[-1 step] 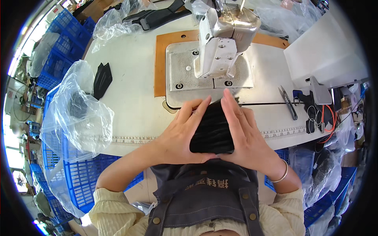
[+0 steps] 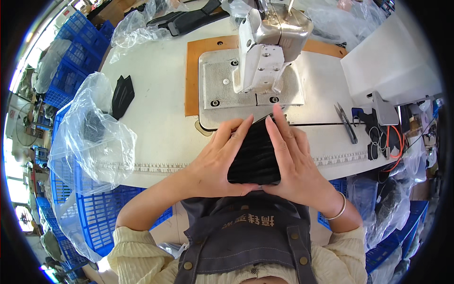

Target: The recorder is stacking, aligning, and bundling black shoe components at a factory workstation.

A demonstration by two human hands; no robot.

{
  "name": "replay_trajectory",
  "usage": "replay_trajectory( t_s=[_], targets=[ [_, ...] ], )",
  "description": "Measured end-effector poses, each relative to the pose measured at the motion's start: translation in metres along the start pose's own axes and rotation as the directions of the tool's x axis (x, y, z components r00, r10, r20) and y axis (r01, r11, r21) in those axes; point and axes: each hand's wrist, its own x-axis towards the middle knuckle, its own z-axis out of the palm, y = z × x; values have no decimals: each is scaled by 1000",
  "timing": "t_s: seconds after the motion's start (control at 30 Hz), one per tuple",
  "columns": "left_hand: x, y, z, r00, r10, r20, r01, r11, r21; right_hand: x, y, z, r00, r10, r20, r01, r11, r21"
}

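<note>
A stack of black ribbed fabric pieces (image 2: 253, 156) lies at the front edge of the white table (image 2: 161, 128), just in front of the sewing machine (image 2: 265, 47). My left hand (image 2: 215, 163) presses flat against the stack's left side. My right hand (image 2: 295, 163), with a bangle on its wrist, presses against the right side. The fingertips of both hands nearly meet at the stack's far end, and the thumbs close it off at the near end. The stack's far tip reaches the machine's metal bed plate (image 2: 222, 90).
A clear plastic bag (image 2: 92, 137) with dark pieces inside hangs over the table's left edge. A loose black fabric piece (image 2: 122, 94) lies at the left. Thread snips (image 2: 346, 123) lie to the right, near a white box (image 2: 392, 61). Blue crates (image 2: 101, 213) stand below.
</note>
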Motion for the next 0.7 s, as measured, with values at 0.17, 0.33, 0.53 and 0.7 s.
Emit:
replay_trajectory(
  t_s=[0.17, 0.33, 0.53, 0.7],
  targets=[
    [-6, 5, 6, 996, 30, -81, -30, 1000, 9, 7, -2, -9, 992, 78, 96, -58, 980, -192],
    [-12, 24, 15, 971, -65, -231, 125, 959, 256, 4, 12, -1, 999, -30, 32, 30, 999, 25],
    [-5, 10, 15, 955, 5, -297, 57, 978, 200, 8, 18, 4, 990, -132, -42, 134, 990, 34],
    [-16, 14, 23, 938, 79, -337, -13, 981, 193, -1, 5, -6, 987, -152, -50, 150, 988, -40]
  ],
)
